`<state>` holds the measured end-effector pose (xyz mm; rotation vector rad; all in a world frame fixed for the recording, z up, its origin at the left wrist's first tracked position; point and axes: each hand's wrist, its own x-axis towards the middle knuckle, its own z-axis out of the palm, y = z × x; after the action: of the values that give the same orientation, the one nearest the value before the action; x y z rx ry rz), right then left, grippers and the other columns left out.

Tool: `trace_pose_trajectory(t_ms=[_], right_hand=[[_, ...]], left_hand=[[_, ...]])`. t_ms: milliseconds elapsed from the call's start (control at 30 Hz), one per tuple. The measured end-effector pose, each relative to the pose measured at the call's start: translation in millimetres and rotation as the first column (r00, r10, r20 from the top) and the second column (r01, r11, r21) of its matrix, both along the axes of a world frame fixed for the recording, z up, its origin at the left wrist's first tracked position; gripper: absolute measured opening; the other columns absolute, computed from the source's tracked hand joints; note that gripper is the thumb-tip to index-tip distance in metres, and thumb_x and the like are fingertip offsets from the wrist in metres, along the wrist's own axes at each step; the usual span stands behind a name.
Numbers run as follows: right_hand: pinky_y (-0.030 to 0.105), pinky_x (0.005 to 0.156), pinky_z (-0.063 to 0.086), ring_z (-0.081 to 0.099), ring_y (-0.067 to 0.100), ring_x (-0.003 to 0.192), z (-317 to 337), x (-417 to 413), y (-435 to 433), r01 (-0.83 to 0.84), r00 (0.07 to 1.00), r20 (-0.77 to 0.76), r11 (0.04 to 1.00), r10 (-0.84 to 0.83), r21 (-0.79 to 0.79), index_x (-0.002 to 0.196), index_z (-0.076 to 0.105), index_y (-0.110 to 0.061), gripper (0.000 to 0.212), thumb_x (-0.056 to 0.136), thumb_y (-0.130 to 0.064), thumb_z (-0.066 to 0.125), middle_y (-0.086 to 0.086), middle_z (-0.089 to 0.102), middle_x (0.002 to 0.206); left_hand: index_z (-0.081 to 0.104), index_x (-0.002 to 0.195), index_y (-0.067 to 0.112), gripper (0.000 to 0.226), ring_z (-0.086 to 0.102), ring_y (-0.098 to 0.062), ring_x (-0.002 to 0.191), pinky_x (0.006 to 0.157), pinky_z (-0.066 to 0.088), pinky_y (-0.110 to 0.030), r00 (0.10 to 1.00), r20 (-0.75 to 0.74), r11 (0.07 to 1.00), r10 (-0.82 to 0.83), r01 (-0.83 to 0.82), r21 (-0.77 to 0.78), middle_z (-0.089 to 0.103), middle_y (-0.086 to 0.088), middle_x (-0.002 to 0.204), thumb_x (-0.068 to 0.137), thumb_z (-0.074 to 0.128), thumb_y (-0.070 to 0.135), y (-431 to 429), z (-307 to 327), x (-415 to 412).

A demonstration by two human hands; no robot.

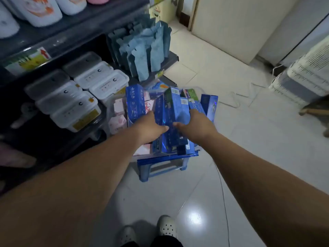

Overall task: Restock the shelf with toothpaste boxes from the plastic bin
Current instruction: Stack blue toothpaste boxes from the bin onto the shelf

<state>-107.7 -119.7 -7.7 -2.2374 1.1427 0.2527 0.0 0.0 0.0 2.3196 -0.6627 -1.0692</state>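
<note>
open floor right, shelf left

**Round the Edges of the Aisle**

To the left, white lidded tubs sit stacked in rows, each lid marked with a small dark C. Further off stands a rank of blue-grey pouches, upright and packed close. Far left and higher up are white bottles with orange print, and below them a yellow label bearing a red arrow. A blue plastic stool stands mid-scene on the pale tiled floor. A white cable trails across the tiles near a white slatted appliance at far right. Nearest is a pair of white perforated clogs.
</note>
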Motion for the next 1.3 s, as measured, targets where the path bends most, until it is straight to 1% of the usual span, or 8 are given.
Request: trace_pose_trajectory(t_ms=[400, 500, 600, 733, 867, 1067, 1167, 1300], right_hand=[[0.028, 0.063, 0.037, 0.055, 0.019, 0.084, -27, 11, 2, 0.044, 0.998, 0.046, 0.998, -0.046, 0.046, 0.103, 0.049, -0.016, 0.033, 0.086, -0.041, 0.064, -0.004, 0.053, 0.089], [0.028, 0.065, 0.038, 0.052, 0.017, 0.081, -21, 12, 1, 0.046, 0.997, 0.061, 0.996, -0.051, 0.083, 0.096, 0.046, -0.019, 0.026, 0.088, -0.037, 0.064, -0.007, 0.048, 0.081], [0.034, 0.071, 0.049, 0.059, 0.02, 0.086, -16, 11, -2, 0.065, 0.991, 0.103, 0.979, -0.086, 0.195, 0.098, 0.049, -0.018, 0.029, 0.086, -0.037, 0.067, -0.001, 0.056, 0.091], [0.048, 0.079, 0.058, 0.062, 0.026, 0.081, 0, 11, -1, 0.129, 0.961, 0.174, 0.905, -0.215, 0.406, 0.104, 0.051, -0.013, 0.038, 0.084, -0.036, 0.071, 0.013, 0.062, 0.098], [0.034, 0.061, 0.051, 0.055, 0.025, 0.074, 35, 14, 5, 0.116, 0.934, 0.213, 0.809, -0.286, 0.576, 0.117, 0.05, -0.005, 0.039, 0.089, -0.025, 0.068, 0.018, 0.061, 0.092], [0.043, 0.08, 0.056, 0.066, 0.031, 0.085, 97, 24, 11, 0.037, 0.911, 0.309, 0.799, -0.273, 0.6, 0.117, 0.051, -0.011, 0.033, 0.091, -0.024, 0.065, 0.016, 0.065, 0.1], [0.06, 0.089, 0.051, 0.061, 0.046, 0.108, 134, 27, 14, -0.008, 0.911, 0.335, 0.801, -0.241, 0.599, 0.116, 0.052, -0.011, 0.032, 0.09, -0.024, 0.066, 0.03, 0.06, 0.118], [0.054, 0.092, 0.052, 0.065, 0.038, 0.106, 178, 30, 19, -0.098, 0.906, 0.379, 0.78, -0.187, 0.618, 0.12, 0.052, -0.006, 0.031, 0.094, -0.019, 0.061, 0.021, 0.066, 0.114]], left_hand=[[0.041, 0.135, 0.005, 0.061, 0.047, -0.017, 0.088, 0.077, 0.041, -0.029, 0.981, -0.13, 0.989, 0.143, -0.136, 0.064, 0.052, -0.01, 0.126, 0.086, 0.071, 0.025, -12, -44, 5], [0.042, 0.131, 0.003, 0.062, 0.049, -0.019, 0.086, 0.071, 0.043, -0.03, 0.964, -0.186, 0.981, 0.191, -0.18, 0.072, 0.052, -0.007, 0.108, 0.083, 0.073, 0.025, -10, -43, 8], [0.052, 0.113, 0.004, 0.043, 0.055, -0.019, 0.079, 0.076, 0.05, -0.033, 0.925, -0.281, 0.966, 0.255, -0.255, 0.034, 0.056, -0.006, 0.091, 0.081, 0.074, 0.021, -1, -40, 14], [0.056, 0.091, 0.016, 0.018, 0.058, -0.023, 0.095, 0.092, 0.051, -0.039, 0.85, -0.409, 0.93, 0.332, -0.368, -0.01, 0.062, -0.007, 0.098, 0.083, 0.072, 0.013, 15, -19, 23], [0.056, 0.1, 0.018, 0.027, 0.06, -0.027, 0.106, 0.091, 0.05, -0.038, 0.787, -0.488, 0.881, 0.378, -0.468, -0.071, 0.065, -0.009, 0.111, 0.081, 0.073, 0.01, 30, 15, 35], [0.06, 0.096, 0.014, 0.016, 0.066, -0.026, 0.099, 0.095, 0.049, -0.046, 0.757, -0.554, 0.855, 0.346, -0.498, -0.146, 0.07, -0.01, 0.103, 0.085, 0.065, 0.004, 56, 86, 49], [0.056, 0.121, 0.013, 0.043, 0.067, -0.029, 0.1, 0.089, 0.053, -0.049, 0.741, -0.576, 0.84, 0.346, -0.518, -0.162, 0.071, -0.011, 0.108, 0.081, 0.07, 0.007, 69, 119, 54], [0.057, 0.117, 0.015, 0.027, 0.07, -0.026, 0.091, 0.074, 0.056, -0.046, 0.736, -0.618, 0.818, 0.275, -0.517, -0.252, 0.072, -0.01, 0.102, 0.093, 0.055, 0.002, 84, 163, 51]])
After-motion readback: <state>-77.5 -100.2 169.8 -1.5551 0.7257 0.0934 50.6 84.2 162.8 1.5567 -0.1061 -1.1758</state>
